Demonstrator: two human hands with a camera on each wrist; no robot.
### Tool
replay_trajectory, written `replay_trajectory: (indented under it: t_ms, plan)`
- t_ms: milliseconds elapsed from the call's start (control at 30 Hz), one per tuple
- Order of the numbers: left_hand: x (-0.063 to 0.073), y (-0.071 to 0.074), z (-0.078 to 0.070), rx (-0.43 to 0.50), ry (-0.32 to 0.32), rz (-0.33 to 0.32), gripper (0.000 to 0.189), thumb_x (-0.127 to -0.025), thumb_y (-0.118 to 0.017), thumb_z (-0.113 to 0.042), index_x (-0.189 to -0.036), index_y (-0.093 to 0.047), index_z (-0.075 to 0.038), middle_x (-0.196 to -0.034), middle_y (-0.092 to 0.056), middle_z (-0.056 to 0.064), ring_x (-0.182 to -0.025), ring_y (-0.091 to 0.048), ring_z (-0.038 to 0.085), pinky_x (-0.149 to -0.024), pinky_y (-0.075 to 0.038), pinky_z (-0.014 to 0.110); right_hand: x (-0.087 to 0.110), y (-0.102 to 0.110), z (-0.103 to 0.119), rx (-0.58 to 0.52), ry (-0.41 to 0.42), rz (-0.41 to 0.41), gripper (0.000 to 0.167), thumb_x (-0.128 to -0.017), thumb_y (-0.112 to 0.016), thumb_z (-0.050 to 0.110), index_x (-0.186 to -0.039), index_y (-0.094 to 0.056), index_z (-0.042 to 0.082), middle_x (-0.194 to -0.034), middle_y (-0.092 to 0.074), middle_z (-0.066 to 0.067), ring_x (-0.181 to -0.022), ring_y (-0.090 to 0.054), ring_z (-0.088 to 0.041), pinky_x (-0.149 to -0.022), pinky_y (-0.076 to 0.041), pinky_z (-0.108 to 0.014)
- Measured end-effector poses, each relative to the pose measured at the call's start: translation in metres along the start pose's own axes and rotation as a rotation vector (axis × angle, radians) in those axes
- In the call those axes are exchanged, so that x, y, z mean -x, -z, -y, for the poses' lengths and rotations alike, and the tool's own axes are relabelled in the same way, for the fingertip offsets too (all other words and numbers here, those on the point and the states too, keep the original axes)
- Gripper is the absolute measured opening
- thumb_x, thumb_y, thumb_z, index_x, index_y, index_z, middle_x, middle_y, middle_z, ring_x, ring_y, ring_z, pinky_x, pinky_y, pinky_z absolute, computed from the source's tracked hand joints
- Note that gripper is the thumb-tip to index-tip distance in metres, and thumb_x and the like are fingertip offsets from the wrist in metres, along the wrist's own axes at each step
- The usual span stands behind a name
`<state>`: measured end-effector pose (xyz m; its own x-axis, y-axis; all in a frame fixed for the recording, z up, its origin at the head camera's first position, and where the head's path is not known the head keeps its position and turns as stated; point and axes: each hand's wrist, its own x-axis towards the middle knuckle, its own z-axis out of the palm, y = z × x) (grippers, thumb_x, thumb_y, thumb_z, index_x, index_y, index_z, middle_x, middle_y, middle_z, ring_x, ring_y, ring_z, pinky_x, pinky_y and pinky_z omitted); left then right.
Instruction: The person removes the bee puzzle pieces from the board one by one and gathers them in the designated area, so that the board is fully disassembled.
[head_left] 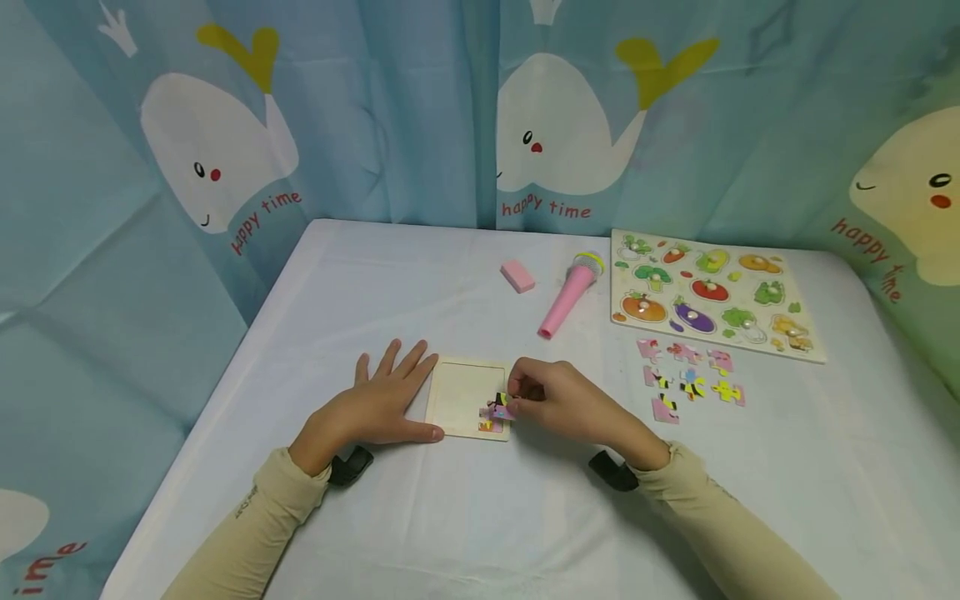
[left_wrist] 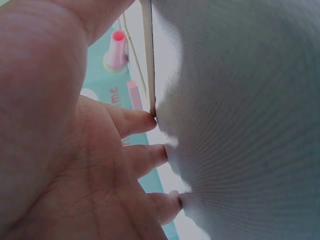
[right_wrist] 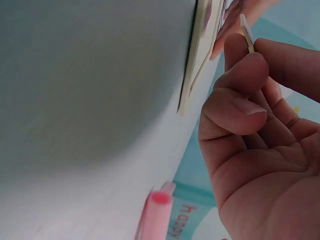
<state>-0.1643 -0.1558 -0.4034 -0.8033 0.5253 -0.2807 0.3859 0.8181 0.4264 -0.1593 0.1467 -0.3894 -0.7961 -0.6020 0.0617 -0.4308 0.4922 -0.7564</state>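
Observation:
A square wooden puzzle tray [head_left: 463, 390] lies on the table between the hands, with a jigsaw piece [head_left: 491, 426] in its lower right corner. My left hand [head_left: 378, 408] is spread flat, thumb and index fingertip at the tray's left edge. In the left wrist view, that fingertip meets the end of the tray's edge [left_wrist: 149, 60]. Above the corner piece, my right hand [head_left: 566, 402] pinches a pink puzzle piece with black and yellow print [head_left: 501, 409] between thumb and fingers. The right wrist view shows this thin piece [right_wrist: 246, 30] edge-on, raised off the tray.
Several loose puzzle pieces [head_left: 692, 385] lie to the right of the right hand. Behind them is a vegetable knob puzzle board [head_left: 678, 287]. A pink toy microphone [head_left: 567, 300] and a pink block [head_left: 517, 276] lie beyond the tray. A blue curtain [head_left: 420, 117] hangs along the table's back.

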Motion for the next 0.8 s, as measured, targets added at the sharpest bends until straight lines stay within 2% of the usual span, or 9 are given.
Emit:
replay_trajectory:
  t_ms: [600,800]
  plan:
    - [0.002,0.0,0.001,0.005,-0.001,-0.008,0.111,-0.093,-0.078,-0.057,-0.172,-0.018,-0.006,-0.179,-0.005,0.016,-0.162,0.009,0.046,-0.118,0.006,0.078,0.032,0.022,-0.015,0.038,-0.12,-0.08,0.016,-0.096,-0.076,0.0,-0.097,-0.065,0.011,-0.088,-0.066,0.005,-0.082,-0.06,-0.015,-0.073,-0.05,-0.028]
    - [0.001,-0.001,0.002,0.006,-0.003,-0.013,0.112,-0.093,-0.078,-0.058,-0.172,-0.019,-0.006,-0.179,-0.005,0.016,-0.162,0.008,0.046,-0.118,0.005,0.078,0.04,0.025,-0.02,0.032,-0.134,-0.101,0.017,-0.096,-0.075,-0.002,-0.097,-0.065,0.012,-0.089,-0.066,0.005,-0.083,-0.061,-0.016,-0.075,-0.051,-0.028]
